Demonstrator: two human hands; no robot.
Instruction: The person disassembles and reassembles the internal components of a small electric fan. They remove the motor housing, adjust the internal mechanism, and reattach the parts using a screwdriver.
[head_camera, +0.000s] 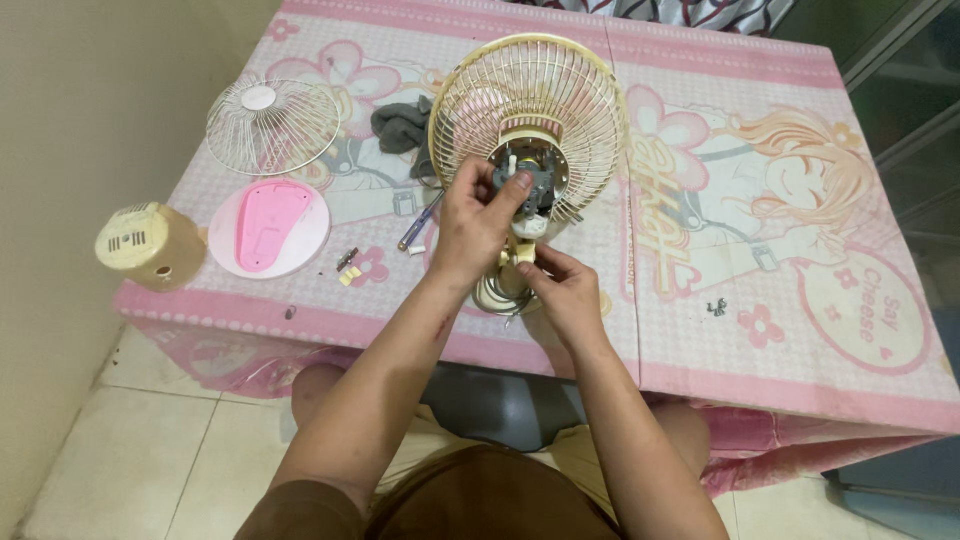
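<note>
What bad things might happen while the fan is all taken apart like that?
1. The small dark screws lie loose near the table's front edge, so they might roll off and get lost.
2. The left hand has its fingertips on the bare motor while the right hand only steadies the fan's neck; the fan might tip over.
3. The cream motor cover sits right at the table corner, so a bump might knock it down.

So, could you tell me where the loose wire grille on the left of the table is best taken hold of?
Probably by its outer rim. The wire grille lies dome-up with its rim on the table. Come from the near edge, clear of the pink blade disc. Fingers hook between the thin wires there.
</note>
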